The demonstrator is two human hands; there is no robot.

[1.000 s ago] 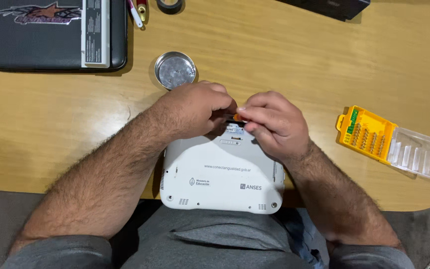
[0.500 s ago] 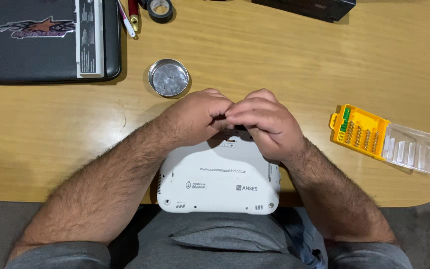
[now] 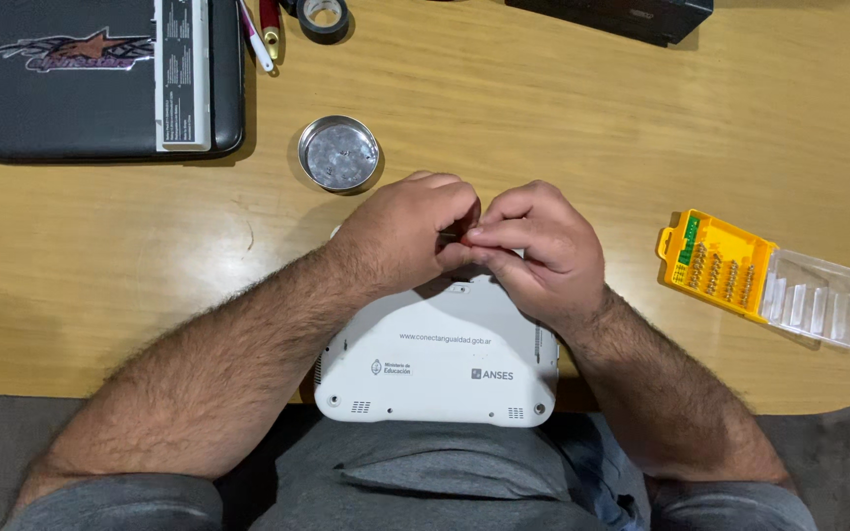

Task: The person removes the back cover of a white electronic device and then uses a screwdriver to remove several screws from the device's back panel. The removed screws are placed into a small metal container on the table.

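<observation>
Head view looks straight down on two bare hands meeting over a white laptop that lies closed with its underside up, at the near edge of a wooden table. The left hand and the right hand are pressed together, fingertips touching at a spot above the far edge of the laptop; each is curled in a pinch, and a sliver of something reddish shows between the fingertips (too small and too covered to tell what it is). Whether either hand grips it firmly cannot be told. Both forearms cross the laptop's sides, the left from its left, the right from its right. The near edge of the laptop hangs over the person's lap.

Beyond the laptop and slightly left, a small round metal dish sits on the table, just past the left hand's knuckles. Farther left of the laptop and farther back lies a closed black laptop with a sticker on it. Behind the dish, at the top edge, are a roll of black tape and a pen or two. Well to the right of the white laptop lies a yellow bit case with its clear lid opened flat.
</observation>
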